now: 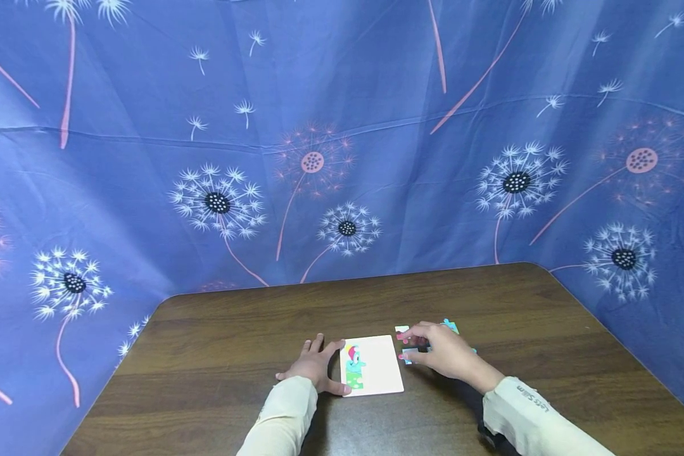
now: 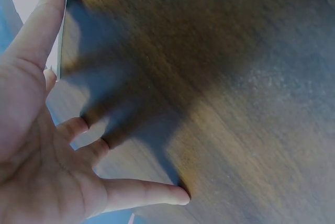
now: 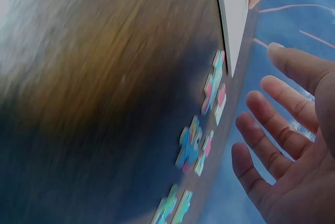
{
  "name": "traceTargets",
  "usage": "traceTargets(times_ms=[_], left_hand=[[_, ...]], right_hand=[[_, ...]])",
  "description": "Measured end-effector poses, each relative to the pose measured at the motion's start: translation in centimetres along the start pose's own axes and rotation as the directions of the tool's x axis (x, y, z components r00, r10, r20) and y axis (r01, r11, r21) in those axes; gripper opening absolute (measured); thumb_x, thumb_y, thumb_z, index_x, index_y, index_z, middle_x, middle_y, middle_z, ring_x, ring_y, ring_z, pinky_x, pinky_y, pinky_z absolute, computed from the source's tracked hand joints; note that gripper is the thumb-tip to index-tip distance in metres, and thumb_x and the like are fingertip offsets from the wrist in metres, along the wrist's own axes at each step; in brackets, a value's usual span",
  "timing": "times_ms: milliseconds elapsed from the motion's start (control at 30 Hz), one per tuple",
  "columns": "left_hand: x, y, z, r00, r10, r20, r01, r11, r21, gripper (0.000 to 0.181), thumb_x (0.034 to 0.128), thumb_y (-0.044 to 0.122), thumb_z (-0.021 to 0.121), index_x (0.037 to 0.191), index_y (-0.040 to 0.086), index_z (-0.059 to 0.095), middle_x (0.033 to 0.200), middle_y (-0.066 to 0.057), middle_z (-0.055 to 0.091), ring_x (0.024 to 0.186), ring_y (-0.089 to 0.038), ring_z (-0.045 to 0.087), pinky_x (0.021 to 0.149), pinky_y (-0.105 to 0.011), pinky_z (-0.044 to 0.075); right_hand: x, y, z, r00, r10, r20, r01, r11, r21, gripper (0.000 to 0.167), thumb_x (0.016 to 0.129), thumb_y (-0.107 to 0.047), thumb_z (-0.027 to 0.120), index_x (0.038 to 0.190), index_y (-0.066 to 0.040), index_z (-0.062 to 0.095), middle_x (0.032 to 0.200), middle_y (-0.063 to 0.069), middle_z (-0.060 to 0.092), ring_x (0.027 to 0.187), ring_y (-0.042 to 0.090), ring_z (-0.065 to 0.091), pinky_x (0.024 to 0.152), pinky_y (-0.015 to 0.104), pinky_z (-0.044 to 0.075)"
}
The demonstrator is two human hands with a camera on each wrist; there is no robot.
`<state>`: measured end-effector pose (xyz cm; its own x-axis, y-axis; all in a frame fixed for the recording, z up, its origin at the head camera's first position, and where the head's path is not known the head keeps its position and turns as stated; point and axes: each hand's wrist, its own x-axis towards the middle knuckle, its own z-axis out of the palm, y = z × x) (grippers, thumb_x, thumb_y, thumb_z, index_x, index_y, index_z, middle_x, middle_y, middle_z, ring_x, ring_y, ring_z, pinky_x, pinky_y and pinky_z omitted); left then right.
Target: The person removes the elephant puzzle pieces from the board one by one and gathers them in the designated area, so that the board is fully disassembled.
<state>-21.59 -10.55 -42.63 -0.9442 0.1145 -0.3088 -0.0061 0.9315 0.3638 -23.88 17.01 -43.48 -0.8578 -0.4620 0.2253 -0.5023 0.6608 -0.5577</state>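
Your left hand (image 1: 310,368), spread wide, lower centre, touching puzzle board (image 1: 383,367), your right hand (image 1: 446,352), fingers apart, over puzzle pieces (image 1: 401,329).

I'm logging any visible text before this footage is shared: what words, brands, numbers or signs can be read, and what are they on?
"LetsSlim", small and slightly soft, so the spacing is uncertain: on the right sleeve.
Unreadable: a small, faint dark mark on the left sleeve.
None that I can make out: the puzzle board, the loose pieces or the dandelion-print cloth.
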Motion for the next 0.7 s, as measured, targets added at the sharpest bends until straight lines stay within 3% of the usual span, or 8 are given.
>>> traceTargets(times_ms=[267, 533, 700], left_hand=[[0.1, 0.0, 0.0, 1.0, -0.01, 0.002, 0.01, 1.0, 0.012, 0.087, 0.0776, 0.037, 0.09, 0.151, 0.03, 0.044, 0.165, -0.009, 0.026, 0.152, -0.037, 0.021, 0.088, -0.091, 0.026], [0.1, 0.1, 0.0, 1.0, -0.026, 0.005, 0.026, 1.0, 0.013, 0.086, 0.0778, 0.038, 0.09, 0.151, 0.031, 0.045, 0.165, -0.009, 0.027, 0.152, -0.037, 0.022, 0.089, -0.09, 0.027], [0.0, 0.2, -0.1, 1.0, -0.027, 0.009, 0.026, 1.0, 0.012, 0.086, 0.0782, 0.039, 0.089, 0.151, 0.031, 0.044, 0.165, -0.009, 0.026, 0.152, -0.037, 0.021, 0.089, -0.09, 0.027]], right_hand=[[0.9, -1.6, 1.4, 0.998, 0.067, 0.001, -0.067, 0.998, 0.001, 0.026, 0.087, -0.019, 0.082, 0.109, -0.007, 0.076, 0.085, -0.006, 0.062, 0.076, 0.015, 0.057, 0.066, 0.027, 0.047], [1.6, -3.0, 2.7, 0.987, 0.159, -0.006, -0.159, 0.987, 0.001, 0.026, 0.083, -0.021, 0.085, 0.106, -0.011, 0.077, 0.077, -0.009, 0.057, 0.068, 0.006, 0.048, 0.059, 0.025, 0.041], [1.9, -3.7, 3.4, 0.987, 0.158, -0.02, -0.158, 0.987, 0.007, 0.023, 0.081, -0.02, 0.087, 0.1, -0.011, 0.077, 0.075, -0.008, 0.057, 0.068, 0.007, 0.05, 0.061, 0.027, 0.043]])
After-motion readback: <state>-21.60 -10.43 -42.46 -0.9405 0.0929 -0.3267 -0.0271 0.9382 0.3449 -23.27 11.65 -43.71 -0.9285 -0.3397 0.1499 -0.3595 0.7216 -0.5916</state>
